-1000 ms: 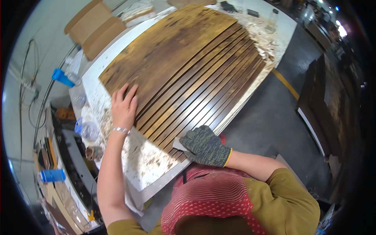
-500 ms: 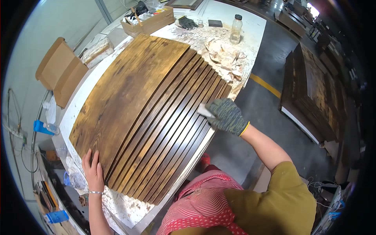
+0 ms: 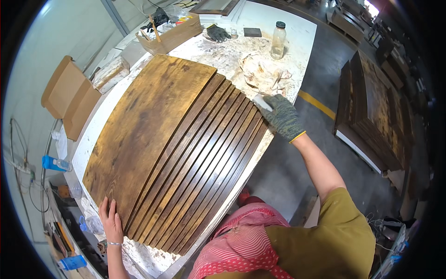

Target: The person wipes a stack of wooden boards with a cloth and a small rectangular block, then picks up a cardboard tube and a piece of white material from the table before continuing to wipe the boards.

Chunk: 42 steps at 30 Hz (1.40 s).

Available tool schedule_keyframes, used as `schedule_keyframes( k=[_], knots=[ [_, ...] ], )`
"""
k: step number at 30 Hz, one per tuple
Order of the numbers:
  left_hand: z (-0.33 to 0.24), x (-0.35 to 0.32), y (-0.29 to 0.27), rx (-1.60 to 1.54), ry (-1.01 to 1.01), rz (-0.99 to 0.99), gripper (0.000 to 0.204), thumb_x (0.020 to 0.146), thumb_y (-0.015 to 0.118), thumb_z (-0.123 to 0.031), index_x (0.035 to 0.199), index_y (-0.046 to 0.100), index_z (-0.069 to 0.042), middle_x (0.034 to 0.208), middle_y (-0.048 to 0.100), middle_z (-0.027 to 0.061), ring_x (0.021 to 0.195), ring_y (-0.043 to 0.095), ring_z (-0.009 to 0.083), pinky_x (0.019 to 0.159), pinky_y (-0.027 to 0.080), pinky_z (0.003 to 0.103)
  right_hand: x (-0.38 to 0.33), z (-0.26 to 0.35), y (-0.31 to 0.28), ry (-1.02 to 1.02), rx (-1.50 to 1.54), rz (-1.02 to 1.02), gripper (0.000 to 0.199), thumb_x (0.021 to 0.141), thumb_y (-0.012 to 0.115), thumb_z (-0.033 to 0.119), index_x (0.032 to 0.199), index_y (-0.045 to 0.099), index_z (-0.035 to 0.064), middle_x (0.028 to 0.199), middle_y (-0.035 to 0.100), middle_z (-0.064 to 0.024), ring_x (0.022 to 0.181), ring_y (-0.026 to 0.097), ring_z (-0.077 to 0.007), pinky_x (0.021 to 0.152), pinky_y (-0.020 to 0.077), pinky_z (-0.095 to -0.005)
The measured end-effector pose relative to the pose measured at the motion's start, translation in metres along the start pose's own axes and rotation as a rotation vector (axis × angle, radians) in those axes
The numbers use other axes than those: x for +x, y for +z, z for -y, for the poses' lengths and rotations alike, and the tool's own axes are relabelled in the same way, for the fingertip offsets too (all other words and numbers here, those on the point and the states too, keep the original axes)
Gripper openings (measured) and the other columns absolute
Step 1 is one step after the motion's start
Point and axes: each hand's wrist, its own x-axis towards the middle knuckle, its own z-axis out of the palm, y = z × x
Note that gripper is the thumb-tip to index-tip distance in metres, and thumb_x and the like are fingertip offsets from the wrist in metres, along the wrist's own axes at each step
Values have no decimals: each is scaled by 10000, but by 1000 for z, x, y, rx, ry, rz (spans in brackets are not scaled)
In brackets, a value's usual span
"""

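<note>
Overlapping brown boards (image 3: 153, 125) lie fanned at the centre of the white tabletop (image 3: 297, 28). From them, at 12 o'clock, a cardboard box (image 3: 181, 36) holds a black item (image 3: 160, 17), clear plastic (image 3: 176, 13) and a stick (image 3: 154, 29) poking above its rim. At 10 o'clock, a carton (image 3: 82, 114) stands open; between 1 and 2, a dark-lidded clear jar (image 3: 278, 43) stands upright, its contents hard to tell. At 7, the bare left hand (image 3: 112, 224) has an open grip, fingers extended on the top board. At 2, the gloved right hand's (image 3: 282, 116) grip is closed around a pale pad (image 3: 262, 102) beside the boards' far ends.
</note>
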Motion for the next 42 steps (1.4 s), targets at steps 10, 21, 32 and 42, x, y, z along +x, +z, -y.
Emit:
schedule_keyframes(
  k=[10,21,32,42],
  knots=[
    [-1,0,-1,10,0,8,403,942,385,-201,1273,517,-13,1413,359,180,1308,298,385,1093,223,447,-14,28,-6,-149,24,-53,385,771,632,261,1087,619,42,918,588,-175,907,557,-329,814,436,-441],
    [5,-6,-1,-37,-7,-41,384,902,458,-164,1265,542,-69,1392,391,152,1269,330,369,1083,245,442,-90,126,8,-366,68,44,403,734,639,247,1079,600,42,896,554,-150,867,546,-312,779,418,-425],
    [16,2,10,-5,171,-219,369,886,533,-233,1246,576,-167,1293,486,127,1160,429,341,1022,330,415,-192,276,14,-447,145,248,406,703,656,294,1023,610,49,819,561,-105,768,562,-277,712,420,-418],
    [25,-3,21,-45,122,-283,354,882,544,-332,1231,585,-290,1293,498,57,1165,428,331,922,402,441,-256,390,36,-824,360,595,433,731,634,317,1064,574,47,904,575,-104,808,563,-291,728,430,-414]
  ],
)
